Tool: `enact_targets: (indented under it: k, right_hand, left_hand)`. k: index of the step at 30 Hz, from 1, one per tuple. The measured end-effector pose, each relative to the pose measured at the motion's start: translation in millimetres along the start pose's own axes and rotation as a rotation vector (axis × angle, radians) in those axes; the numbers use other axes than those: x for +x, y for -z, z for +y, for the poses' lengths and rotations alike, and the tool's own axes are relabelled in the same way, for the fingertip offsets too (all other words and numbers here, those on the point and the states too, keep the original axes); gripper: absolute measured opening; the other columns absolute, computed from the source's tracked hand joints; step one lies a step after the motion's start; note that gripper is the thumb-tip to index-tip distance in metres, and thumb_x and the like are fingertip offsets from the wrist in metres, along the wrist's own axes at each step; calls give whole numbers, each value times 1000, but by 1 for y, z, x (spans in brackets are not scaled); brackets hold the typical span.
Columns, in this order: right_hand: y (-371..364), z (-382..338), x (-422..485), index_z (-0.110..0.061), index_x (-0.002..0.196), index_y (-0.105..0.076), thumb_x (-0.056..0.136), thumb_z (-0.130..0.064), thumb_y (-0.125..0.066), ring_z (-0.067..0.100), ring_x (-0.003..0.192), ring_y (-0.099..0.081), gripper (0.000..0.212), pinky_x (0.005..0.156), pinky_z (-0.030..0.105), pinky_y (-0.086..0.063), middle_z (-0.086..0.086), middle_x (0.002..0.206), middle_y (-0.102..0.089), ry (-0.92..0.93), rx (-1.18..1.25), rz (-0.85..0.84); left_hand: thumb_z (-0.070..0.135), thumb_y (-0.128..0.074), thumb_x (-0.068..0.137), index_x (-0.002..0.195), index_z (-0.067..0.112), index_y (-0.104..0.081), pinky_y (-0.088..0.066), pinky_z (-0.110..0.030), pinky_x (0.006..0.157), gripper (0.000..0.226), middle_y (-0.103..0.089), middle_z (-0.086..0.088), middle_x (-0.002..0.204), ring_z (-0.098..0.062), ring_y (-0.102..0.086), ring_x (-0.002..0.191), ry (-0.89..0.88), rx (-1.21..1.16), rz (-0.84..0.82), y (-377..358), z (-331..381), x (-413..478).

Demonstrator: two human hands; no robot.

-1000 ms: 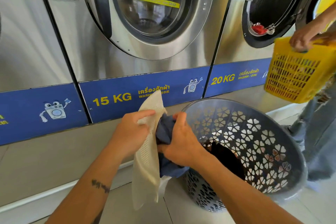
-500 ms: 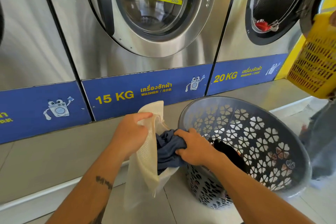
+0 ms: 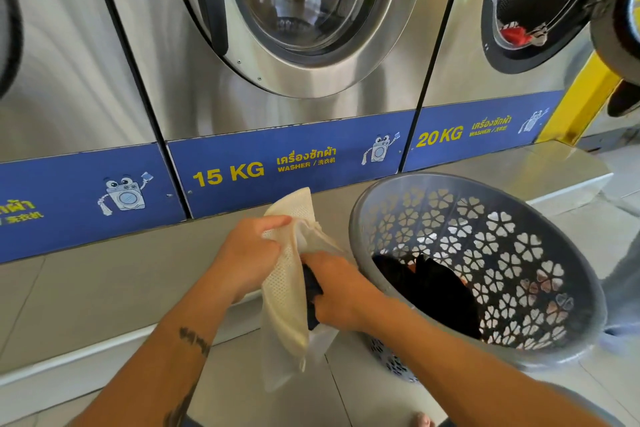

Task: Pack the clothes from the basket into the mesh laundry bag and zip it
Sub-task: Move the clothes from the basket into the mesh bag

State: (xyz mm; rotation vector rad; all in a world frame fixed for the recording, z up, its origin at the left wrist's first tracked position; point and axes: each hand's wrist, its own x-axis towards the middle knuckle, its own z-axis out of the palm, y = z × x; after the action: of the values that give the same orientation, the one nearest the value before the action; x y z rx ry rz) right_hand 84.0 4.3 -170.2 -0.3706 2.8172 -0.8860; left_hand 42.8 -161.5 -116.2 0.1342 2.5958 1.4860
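Left hand (image 3: pixel 247 253) pinches the mesh bag (image 3: pixel 284 305) at its rim, evidently holding the mouth open, while right hand (image 3: pixel 343 291) grips a dark garment (image 3: pixel 311 288) inside it, basket (image 3: pixel 356 218) just right.

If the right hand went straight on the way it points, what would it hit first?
The right hand, holding a dark cloth, points into the mesh bag; it would probably press the bag's mesh wall first.
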Motion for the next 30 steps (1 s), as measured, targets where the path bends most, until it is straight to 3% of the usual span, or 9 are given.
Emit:
enact_targets:
  k: [5,8,10,13,15,17,22,27,30]
  right_hand:
    - [-41,29,11,-28,148,-42,89,-19,-61,35,126,-50,63,99,45,-48,8,138,-52,22,-410,-203]
    - [-50,32,13,-39,154,-31,96,-20,-52,37,126,-50,64,96,44,-43,9,138,-52,-50,-439,-314]
    - [-55,31,14,-42,155,-24,97,-29,-49,38,127,-49,64,104,54,-39,9,141,-51,-122,-506,-357]
    - [-60,28,18,-37,143,-33,91,-44,-45,37,128,-49,54,106,65,-34,3,144,-51,-196,-622,-315]
    - [-57,27,18,-31,140,-41,91,-43,-42,36,136,-43,50,113,75,-13,3,146,-50,-263,-667,-380]
    - [-52,28,17,-24,142,-46,93,-36,-38,36,142,-37,51,114,74,6,7,147,-49,-324,-702,-491]
    - [-54,42,7,-21,145,-47,95,-39,-50,39,145,-27,53,119,68,-6,15,153,-38,-296,-859,-602]
    - [-51,38,6,-17,138,-53,97,-29,-54,38,131,-41,43,110,58,-32,14,143,-45,-176,-926,-418]
    - [-48,33,3,-17,135,-52,97,-25,-53,36,124,-48,39,103,52,-39,13,136,-49,-133,-910,-350]
  left_hand:
    - [1,-52,87,121,34,-68,-45,-31,87,50,-60,8,124,-15,-53,109,101,5,-17,7,-23,0]
    - [2,-54,87,116,35,-69,-47,-31,86,46,-62,7,121,-16,-56,105,115,20,-31,14,-36,0]
    - [1,-52,87,115,34,-70,-47,-29,80,47,-63,6,116,-15,-58,98,93,103,-31,16,-44,-4]
    - [-1,-46,86,120,28,-70,-50,-34,85,51,-66,-2,118,-22,-59,102,33,354,-34,17,-56,-9]
    - [0,-45,87,123,26,-68,-50,-35,88,50,-66,-6,121,-26,-59,105,18,524,-99,16,-66,-12]
    - [4,-45,89,126,26,-66,-50,-35,88,47,-64,-6,123,-27,-59,106,15,663,-180,13,-75,-14]
    - [7,-54,88,129,24,-63,-50,-37,91,46,-63,-7,123,-28,-58,108,17,775,-242,10,-86,-13]
    - [7,-52,90,139,26,-53,-45,-38,100,53,-54,-5,135,-28,-51,119,45,650,-243,2,-84,-9]
    - [11,-53,91,138,29,-54,-44,-38,101,51,-52,-4,138,-28,-51,121,53,571,-222,-2,-88,-5]
